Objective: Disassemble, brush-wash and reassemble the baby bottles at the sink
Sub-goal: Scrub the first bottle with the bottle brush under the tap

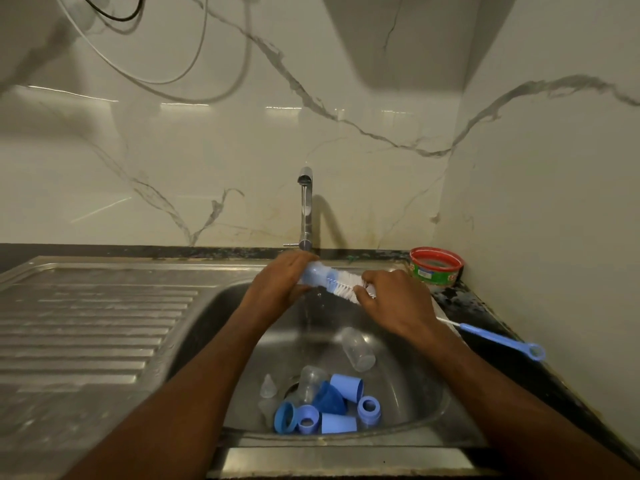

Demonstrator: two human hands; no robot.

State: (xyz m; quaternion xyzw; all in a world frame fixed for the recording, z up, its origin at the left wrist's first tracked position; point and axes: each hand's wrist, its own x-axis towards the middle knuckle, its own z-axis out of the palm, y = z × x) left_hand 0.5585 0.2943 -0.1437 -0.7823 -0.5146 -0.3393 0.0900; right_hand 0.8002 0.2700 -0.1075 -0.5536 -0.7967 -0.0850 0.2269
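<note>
Nearest you, the sink (398, 403) bowl holds the stripped parts, piled around the drain: blue caps (346, 386), blue collar rings (369, 408), a clear teat (267, 386), a blue cloth or sponge (329, 398) and two clear bottle bodies. One bottle (358, 348) lies on its side just beyond the pile; the other (309, 382) stands in among the parts. So disassembly looks done and you're in the brush-wash step.

Above the bowl, your left hand (282, 284) is curled round a bottle (313, 276) held roughly level under the tap stream. Your right hand (391, 299) grips the bottle brush (346, 284) at its bristle end. White bristles show between the two hands, right at the bottle mouth; I can't tell how deep they go in.

Next move, my read: work the brush fully in and twist, rinse, then set that bottle apart from the unwashed pile.

Room: the ribbed drainboard (97, 323) on your left is the obvious drop zone. The right side is tight: a narrow counter strip with a small blue nipple brush (498, 339) lying near the sink edge, close to your right forearm, so watch that you don't knock it. Further back are a red-rimmed tub (436, 270) in the corner and the tap (305, 209), running, right behind your hands.
</note>
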